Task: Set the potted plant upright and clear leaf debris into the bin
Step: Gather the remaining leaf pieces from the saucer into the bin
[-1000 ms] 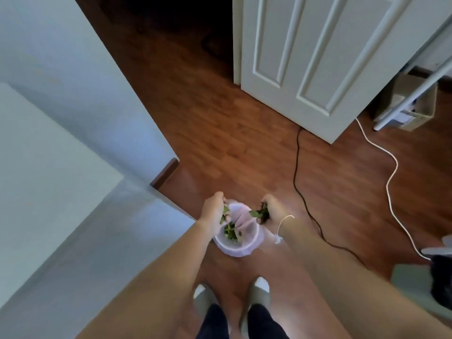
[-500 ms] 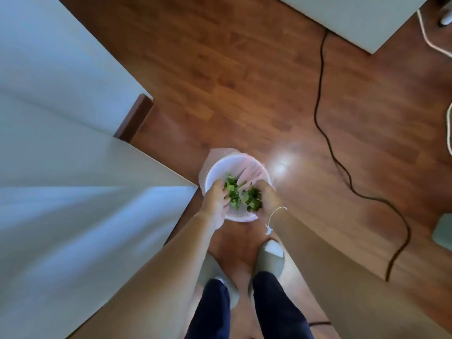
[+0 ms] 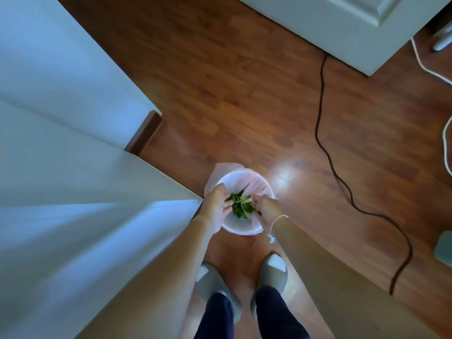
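A small round bin lined with a pale pink bag stands on the wood floor just in front of my feet. Both hands hover over its mouth. A clump of green leaf debris sits between them, above the liner. My left hand is at the bin's left rim, its fingers spread and loose beside the leaves. My right hand is at the right rim with its fingers curled on the edge of the clump. A thin white string circles that wrist. The potted plant is out of view.
A white cabinet corner juts in at left, almost touching my left forearm. A black cable snakes across the floor at right, with a white cable beyond it. A white door stands at the top right.
My head has tipped down and the bin now sits lower in view. Both hands came together over the bin's mouth, and my left fingers have loosened from the leaves.
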`<state>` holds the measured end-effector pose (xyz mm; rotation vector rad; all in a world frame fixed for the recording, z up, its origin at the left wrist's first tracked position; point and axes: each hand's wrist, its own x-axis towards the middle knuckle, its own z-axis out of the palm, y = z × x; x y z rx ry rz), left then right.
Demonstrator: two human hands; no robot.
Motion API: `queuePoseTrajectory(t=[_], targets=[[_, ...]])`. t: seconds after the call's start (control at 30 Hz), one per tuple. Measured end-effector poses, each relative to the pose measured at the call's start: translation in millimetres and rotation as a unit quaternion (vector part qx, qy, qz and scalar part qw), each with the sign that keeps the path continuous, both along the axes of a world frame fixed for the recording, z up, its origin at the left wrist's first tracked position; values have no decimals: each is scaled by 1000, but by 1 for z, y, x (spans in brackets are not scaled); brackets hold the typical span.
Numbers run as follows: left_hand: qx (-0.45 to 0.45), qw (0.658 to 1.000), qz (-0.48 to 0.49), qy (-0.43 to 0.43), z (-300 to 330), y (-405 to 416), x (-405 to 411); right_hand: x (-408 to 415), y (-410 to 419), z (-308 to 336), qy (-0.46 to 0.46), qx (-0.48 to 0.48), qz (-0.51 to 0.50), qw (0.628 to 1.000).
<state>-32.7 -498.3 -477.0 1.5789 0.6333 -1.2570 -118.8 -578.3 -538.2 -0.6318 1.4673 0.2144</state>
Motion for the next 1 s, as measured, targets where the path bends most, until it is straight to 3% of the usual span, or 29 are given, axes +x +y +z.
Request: queuePoseTrajectory(t=[0.3, 0.43, 0.7, 1.0], targets=[[-5, 1000, -12, -1, 7, 2, 3, 5, 5, 4, 6, -36, -13, 999], [-3, 1000, -14, 6, 0, 9, -2, 5, 9, -5, 5, -43, 32, 999], [0, 1000, -17, 7, -1, 15, -1, 3, 14, -11, -10, 22, -29, 999], [1, 1000, -26, 12, -2, 17, -5, 4, 7, 0, 14, -18, -4, 1000]])
